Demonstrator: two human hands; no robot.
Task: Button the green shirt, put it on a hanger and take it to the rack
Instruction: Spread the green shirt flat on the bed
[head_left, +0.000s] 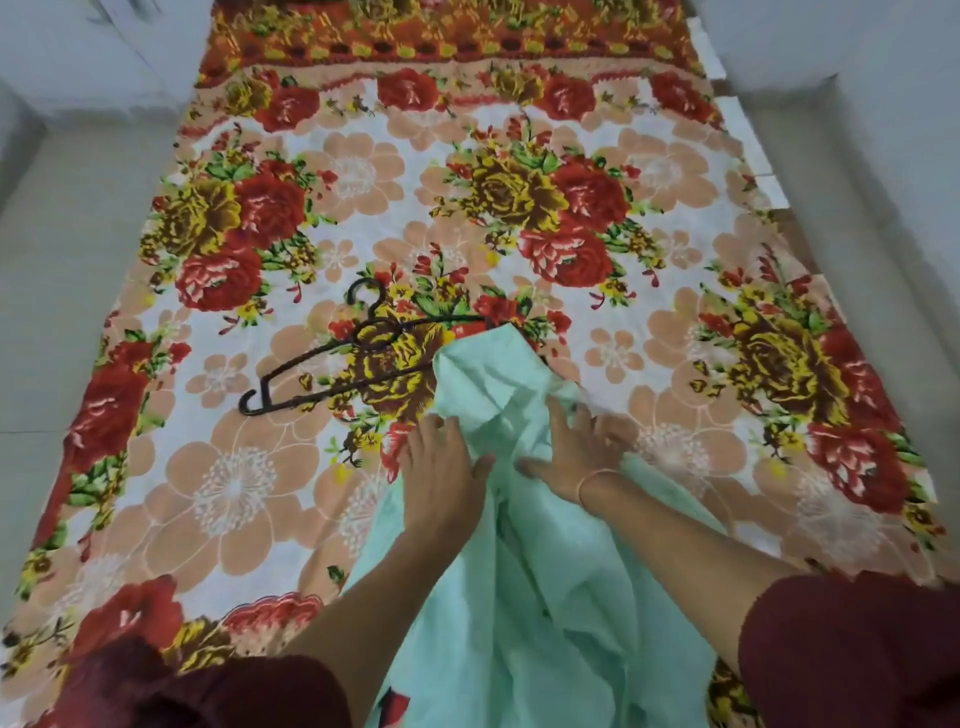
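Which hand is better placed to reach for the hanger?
Left, probably. The hanger lies beside the green shirt on the side of the left hand, one end under the cloth; the right hand would have to cross over. Both rest flat on the shirt.

One floral bedsheet (467, 130) carries one pale green shirt (519, 571), one dark hanger (332, 358) and two hands, left hand (441, 467) and right hand (576, 447), plus one thin bangle (597, 480).
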